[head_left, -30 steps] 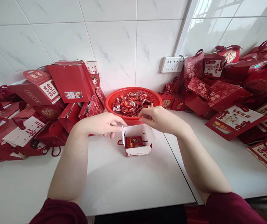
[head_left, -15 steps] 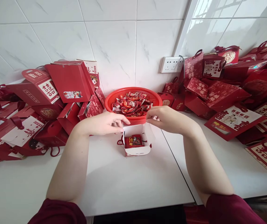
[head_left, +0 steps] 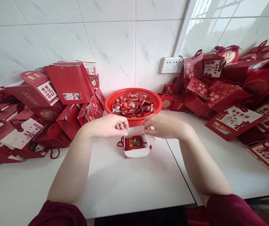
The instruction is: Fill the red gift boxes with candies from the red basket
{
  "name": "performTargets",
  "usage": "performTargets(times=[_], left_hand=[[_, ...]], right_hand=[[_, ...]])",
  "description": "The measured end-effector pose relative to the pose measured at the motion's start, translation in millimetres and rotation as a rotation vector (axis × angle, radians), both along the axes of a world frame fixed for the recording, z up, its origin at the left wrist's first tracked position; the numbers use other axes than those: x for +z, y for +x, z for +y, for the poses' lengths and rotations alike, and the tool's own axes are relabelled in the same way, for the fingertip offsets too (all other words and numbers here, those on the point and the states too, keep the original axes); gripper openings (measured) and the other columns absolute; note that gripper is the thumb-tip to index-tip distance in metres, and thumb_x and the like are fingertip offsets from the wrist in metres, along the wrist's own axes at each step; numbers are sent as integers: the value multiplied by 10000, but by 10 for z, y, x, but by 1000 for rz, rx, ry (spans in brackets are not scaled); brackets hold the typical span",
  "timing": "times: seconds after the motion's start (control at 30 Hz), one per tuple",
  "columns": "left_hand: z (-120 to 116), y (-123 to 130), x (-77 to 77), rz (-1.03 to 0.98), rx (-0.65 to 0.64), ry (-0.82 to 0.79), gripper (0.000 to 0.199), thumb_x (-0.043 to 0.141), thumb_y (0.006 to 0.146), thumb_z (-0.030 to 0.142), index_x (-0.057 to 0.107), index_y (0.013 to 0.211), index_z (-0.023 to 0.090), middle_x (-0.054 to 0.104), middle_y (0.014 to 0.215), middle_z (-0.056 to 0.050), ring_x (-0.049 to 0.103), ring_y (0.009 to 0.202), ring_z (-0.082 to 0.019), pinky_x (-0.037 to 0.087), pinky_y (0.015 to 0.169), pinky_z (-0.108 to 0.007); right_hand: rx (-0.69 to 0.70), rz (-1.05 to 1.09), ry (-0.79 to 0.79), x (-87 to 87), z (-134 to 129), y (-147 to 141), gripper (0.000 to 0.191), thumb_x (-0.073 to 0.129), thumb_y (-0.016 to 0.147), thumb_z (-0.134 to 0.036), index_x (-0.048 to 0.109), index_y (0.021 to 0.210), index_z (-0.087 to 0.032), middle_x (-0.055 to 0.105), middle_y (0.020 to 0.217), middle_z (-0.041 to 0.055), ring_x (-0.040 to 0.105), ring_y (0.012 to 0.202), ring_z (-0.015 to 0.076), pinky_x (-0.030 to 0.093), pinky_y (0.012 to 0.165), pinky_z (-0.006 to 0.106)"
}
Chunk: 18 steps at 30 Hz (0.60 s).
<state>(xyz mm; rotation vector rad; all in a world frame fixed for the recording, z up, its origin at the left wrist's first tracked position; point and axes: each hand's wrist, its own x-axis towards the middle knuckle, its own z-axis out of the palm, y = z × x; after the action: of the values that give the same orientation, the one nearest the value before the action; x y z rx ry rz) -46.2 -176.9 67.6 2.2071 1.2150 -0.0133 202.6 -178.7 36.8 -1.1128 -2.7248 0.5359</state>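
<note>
A small white-lined box [head_left: 137,153] lies with its top side open on the table in front of me, its rounded front flap folded outward. Red wrapped sweets [head_left: 134,142] fill the bottom of it. My left hand [head_left: 109,125] is closed with curled fingers, the thumb and fingertips pinching the box's far left edge. At the far right edge my right hand [head_left: 161,126] pinches a side flap, its fingertips partly hidden behind the hand. A dark red cord loop [head_left: 120,142] sticks out at the box's left.
Behind the box stands a red plastic basket [head_left: 156,106] heaped with wrapped candies [head_left: 133,105]. Red gift boxes [head_left: 69,83] are piled at the left, more gift boxes [head_left: 235,121] at the right. A white power strip [head_left: 172,65] hangs on the tiled wall.
My right hand has come down and inward to the box's right flap. My left hand has shifted slightly, its fingers more curled. The box stays in place.
</note>
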Motion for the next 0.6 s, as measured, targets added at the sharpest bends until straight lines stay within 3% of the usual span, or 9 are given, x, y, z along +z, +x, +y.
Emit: performTargets(times=[0.13,0.23,0.37,0.6], left_hand=[[-7,22,-8,-30,26,24,233,624,817,382,625,989,226,698,892,-7,659,838,-169,492,693,-246],[-6,31,-13,-49,20,40,234,639,806,368,621,990,224,696,904,-6,661,837,-164,498,700,-243],[18,38,-38,-42,-5,32,263,638,806,345,625,1041,228,705,947,-18,673,866,-176,502,688,-244],[110,15,-156,-8,-49,-68,346,597,838,278,638,1179,233,677,1210,-48,649,1087,-198,517,880,-280]], right_hand=[[-50,-6,-20,-50,53,-24,321,448,964,-288,707,1143,-228,684,1111,91,627,968,233,451,806,333],[-89,-6,-58,-71,89,-19,374,454,957,-293,614,1293,-258,653,1222,80,621,1047,235,460,852,336],[-103,11,-71,-101,144,-24,389,403,968,-254,577,1316,-243,640,1277,71,611,1100,237,466,875,345],[-43,53,-113,-61,173,44,481,375,875,-34,673,1199,-225,676,1233,41,613,1110,209,463,907,311]])
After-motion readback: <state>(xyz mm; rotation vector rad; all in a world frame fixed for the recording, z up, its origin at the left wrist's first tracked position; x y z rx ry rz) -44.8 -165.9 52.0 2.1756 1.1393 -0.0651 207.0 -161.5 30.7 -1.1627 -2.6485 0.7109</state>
